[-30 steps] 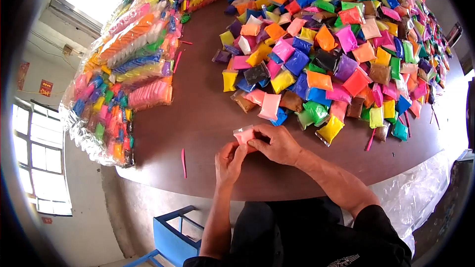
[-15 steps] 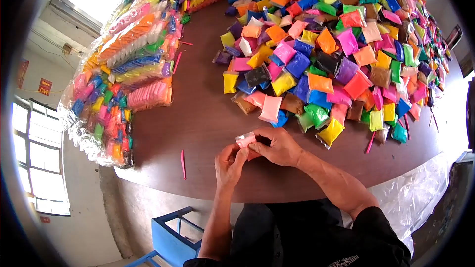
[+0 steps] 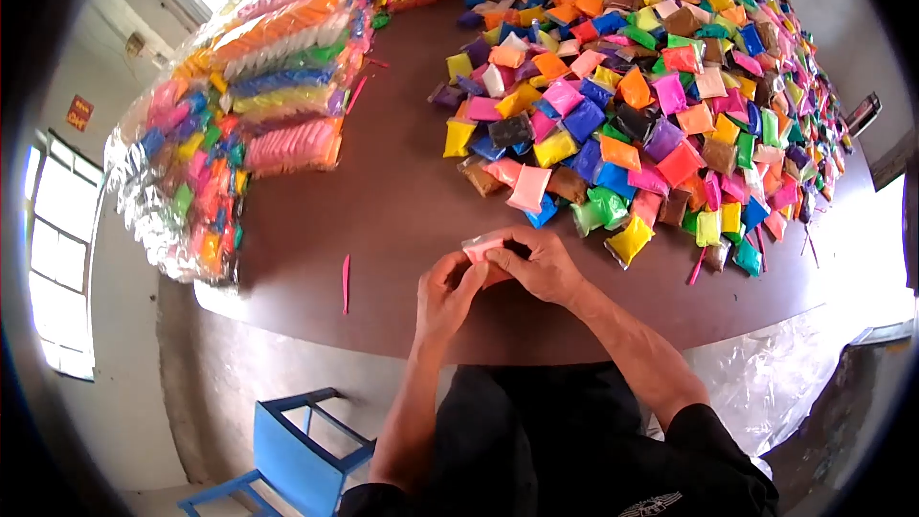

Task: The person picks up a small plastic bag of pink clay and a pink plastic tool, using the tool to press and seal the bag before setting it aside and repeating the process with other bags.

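Between my two hands is a small pink packet (image 3: 482, 247) with a clear film edge, held above the table near its front edge. My left hand (image 3: 448, 295) pinches it from the left, thumb on top. From the right, my right hand (image 3: 538, 266) closes on the same packet, its thumb pressed near the middle. Just beyond my hands lies a light pink packet (image 3: 528, 190) at the near edge of a large heap of colourful packets (image 3: 661, 124). A yellow packet (image 3: 629, 240) lies to the right of my right hand.
Clear bags of sorted packets (image 3: 287, 86) are stacked at the left of the brown table (image 3: 306, 220). A pink plastic stick (image 3: 346, 284) lies left of my hands. A blue chair (image 3: 297, 455) stands below, and clear plastic sheeting (image 3: 766, 383) is at the right.
The camera view has shifted, so the table and chair sit differently in the frame. My hands keep nearly the same grip on the pink packet.
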{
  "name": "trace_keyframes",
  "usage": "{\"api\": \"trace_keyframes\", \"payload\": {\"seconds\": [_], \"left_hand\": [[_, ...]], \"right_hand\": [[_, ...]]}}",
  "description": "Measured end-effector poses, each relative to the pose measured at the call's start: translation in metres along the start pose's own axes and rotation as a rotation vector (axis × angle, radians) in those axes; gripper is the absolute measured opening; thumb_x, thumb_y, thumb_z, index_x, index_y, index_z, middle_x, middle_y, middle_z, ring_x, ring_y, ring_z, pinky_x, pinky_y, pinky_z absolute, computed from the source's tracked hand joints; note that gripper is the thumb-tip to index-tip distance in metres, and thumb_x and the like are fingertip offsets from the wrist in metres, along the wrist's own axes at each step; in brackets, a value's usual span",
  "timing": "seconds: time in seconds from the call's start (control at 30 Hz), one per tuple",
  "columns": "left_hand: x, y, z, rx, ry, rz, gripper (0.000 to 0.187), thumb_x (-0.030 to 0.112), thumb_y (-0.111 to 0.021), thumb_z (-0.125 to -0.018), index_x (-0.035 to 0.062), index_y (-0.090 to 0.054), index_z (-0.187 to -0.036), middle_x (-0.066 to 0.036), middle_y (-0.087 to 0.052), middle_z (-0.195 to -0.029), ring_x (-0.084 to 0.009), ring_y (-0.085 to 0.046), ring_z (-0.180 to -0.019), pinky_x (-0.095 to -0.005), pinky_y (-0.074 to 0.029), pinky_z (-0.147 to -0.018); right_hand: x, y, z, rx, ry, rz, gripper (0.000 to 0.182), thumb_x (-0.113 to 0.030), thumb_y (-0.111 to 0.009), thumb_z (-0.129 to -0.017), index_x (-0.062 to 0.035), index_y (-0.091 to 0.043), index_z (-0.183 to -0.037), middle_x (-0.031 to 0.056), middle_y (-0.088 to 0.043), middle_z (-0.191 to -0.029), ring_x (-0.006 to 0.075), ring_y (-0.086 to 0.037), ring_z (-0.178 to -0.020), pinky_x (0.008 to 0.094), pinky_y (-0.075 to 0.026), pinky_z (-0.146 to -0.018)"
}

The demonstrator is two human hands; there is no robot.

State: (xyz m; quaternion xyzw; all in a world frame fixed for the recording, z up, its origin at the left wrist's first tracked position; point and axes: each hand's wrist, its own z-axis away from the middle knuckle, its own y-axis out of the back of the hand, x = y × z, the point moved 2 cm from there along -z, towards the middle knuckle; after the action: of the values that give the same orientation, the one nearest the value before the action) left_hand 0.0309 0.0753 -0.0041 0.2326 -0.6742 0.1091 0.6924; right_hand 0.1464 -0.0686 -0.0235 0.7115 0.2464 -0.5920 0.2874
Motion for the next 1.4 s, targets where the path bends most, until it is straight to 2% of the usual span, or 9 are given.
{"api": "trace_keyframes", "payload": {"seconds": [0.23, 0.37, 0.43, 0.57, 0.63, 0.8, 1.03, 1.13, 1.4], "left_hand": [[-0.029, 0.003, 0.026, -0.033, -0.047, -0.023, 0.019, 0.017, -0.079, -0.095, 0.0007, -0.074, -0.103, -0.007, -0.073, -0.081, -0.0095, -0.064, -0.076, -0.0282, -0.052, -0.069], [-0.011, 0.001, 0.036, -0.087, -0.061, -0.061, 0.019, 0.019, -0.078, -0.096, 0.0005, -0.074, -0.1, -0.007, -0.074, -0.082, -0.01, -0.064, -0.076, -0.0292, -0.052, -0.069], [0.001, 0.0, 0.036, -0.075, -0.122, 0.018, 0.018, 0.018, -0.077, -0.098, 0.001, -0.071, -0.099, 0.003, -0.065, -0.077, -0.0044, -0.054, -0.073, -0.0242, -0.044, -0.063], [-0.011, 0.004, 0.031, -0.127, 0.014, 0.029, 0.019, 0.02, -0.078, -0.098, 0.0018, -0.072, -0.099, 0.003, -0.064, -0.075, -0.0038, -0.054, -0.072, -0.0246, -0.043, -0.061], [-0.015, 0.004, 0.03, -0.078, -0.087, 0.003, 0.019, 0.02, -0.077, -0.098, 0.0016, -0.072, -0.097, 0.002, -0.064, -0.074, -0.0042, -0.054, -0.071, -0.0245, -0.043, -0.061], [-0.022, 0.006, 0.029, -0.098, -0.013, 0.037, 0.02, 0.02, -0.078, -0.098, 0.001, -0.073, -0.098, 0.0, -0.064, -0.074, -0.0067, -0.055, -0.069, -0.0263, -0.043, -0.06], [-0.008, 0.003, 0.03, -0.104, -0.197, -0.146, 0.022, 0.02, -0.079, -0.095, -0.0003, -0.074, -0.1, -0.004, -0.066, -0.074, -0.0099, -0.056, -0.069, -0.0296, -0.045, -0.061], [-0.012, 0.003, 0.03, -0.099, -0.036, -0.085, 0.028, 0.026, -0.081, -0.092, 0.0001, -0.076, -0.102, -0.015, -0.072, -0.085, -0.0195, -0.064, -0.069, -0.035, -0.051, -0.065], [-0.005, 0.004, 0.031, -0.094, -0.064, -0.123, 0.024, 0.022, -0.081, -0.093, -0.0002, -0.075, -0.1, -0.012, -0.069, -0.079, -0.0152, -0.06, -0.067, -0.032, -0.048, -0.063]], "right_hand": [[-0.013, -0.011, 0.048, 0.059, 0.01, 0.022, 0.022, -0.014, -0.071, -0.102, -0.0017, -0.074, -0.119, 0.0076, -0.077, -0.105, 0.0137, -0.071, -0.095, 0.031, -0.057, -0.087], [-0.008, -0.013, 0.064, 0.143, -0.043, 0.039, 0.022, -0.012, -0.071, -0.101, -0.0008, -0.073, -0.12, 0.0074, -0.077, -0.103, 0.0132, -0.07, -0.095, 0.0301, -0.056, -0.087], [-0.007, -0.015, 0.067, 0.162, -0.063, 0.086, 0.022, -0.012, -0.071, -0.101, -0.0003, -0.073, -0.119, 0.0071, -0.077, -0.102, 0.0129, -0.07, -0.095, 0.0299, -0.056, -0.087], [-0.017, -0.024, 0.063, 0.173, -0.053, 0.008, 0.021, -0.012, -0.071, -0.101, 0.0004, -0.073, -0.118, 0.0062, -0.076, -0.099, 0.0117, -0.069, -0.094, 0.0293, -0.056, -0.085], [-0.016, -0.023, 0.065, 0.177, -0.038, 0.037, 0.02, -0.012, -0.07, -0.102, 0.0005, -0.073, -0.118, 0.0058, -0.076, -0.097, 0.0114, -0.069, -0.093, 0.0289, -0.056, -0.084], [-0.01, -0.02, 0.063, 0.159, -0.035, 0.121, 0.017, -0.015, -0.07, -0.104, -0.0008, -0.076, -0.112, 0.0002, -0.075, -0.093, 0.0058, -0.062, -0.087, 0.0245, -0.052, -0.08], [0.002, -0.015, 0.067, 0.325, -0.037, 0.09, 0.016, -0.014, -0.073, -0.102, 0.0001, -0.076, -0.11, 0.0049, -0.075, -0.093, 0.0098, -0.065, -0.088, 0.0278, -0.054, -0.08], [0.002, -0.02, 0.065, 0.333, 0.012, 0.034, 0.018, -0.014, -0.074, -0.101, -0.0005, -0.075, -0.112, 0.0067, -0.076, -0.096, 0.011, -0.067, -0.089, 0.0284, -0.055, -0.081], [0.005, -0.019, 0.064, 0.262, 0.015, 0.087, 0.02, -0.014, -0.074, -0.101, -0.0011, -0.073, -0.116, 0.0074, -0.077, -0.101, 0.0128, -0.068, -0.09, 0.0291, -0.055, -0.082]]}}
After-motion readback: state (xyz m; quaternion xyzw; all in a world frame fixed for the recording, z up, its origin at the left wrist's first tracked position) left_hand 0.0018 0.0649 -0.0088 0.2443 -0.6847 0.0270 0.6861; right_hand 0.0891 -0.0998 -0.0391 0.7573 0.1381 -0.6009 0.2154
